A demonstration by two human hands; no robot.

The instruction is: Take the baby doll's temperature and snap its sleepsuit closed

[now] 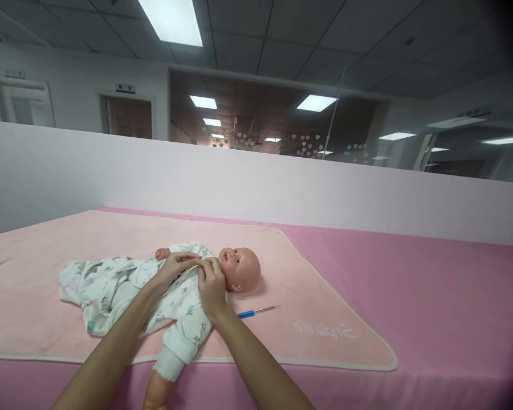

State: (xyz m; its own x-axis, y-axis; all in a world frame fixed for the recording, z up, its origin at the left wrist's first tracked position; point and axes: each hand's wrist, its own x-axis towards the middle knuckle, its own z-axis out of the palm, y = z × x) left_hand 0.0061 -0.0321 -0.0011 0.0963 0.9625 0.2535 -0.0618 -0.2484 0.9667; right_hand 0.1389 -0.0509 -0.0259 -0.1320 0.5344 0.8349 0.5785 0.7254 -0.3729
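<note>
A baby doll [245, 270] lies on its back, its head to the right. It wears a white printed baby outfit [179, 302] with long sleeves and loose, flat leg parts. At the chest, just below the doll's chin, my left hand [177, 267] and my right hand [211, 282] meet. The fingers of both are closed on the cloth near the neckline. What exactly lies between the fingertips, a fastener or just an edge of the garment, is too small to make out. One doll arm hangs toward me past the mat's front edge.
A blue-handled thin tool [256, 311] with a clear tip lies beside the doll's head. Beneath is a peach mat [325, 302] with pale edging, on a pink-covered table [444, 319]. A white partition [256, 185] stands along the back and left.
</note>
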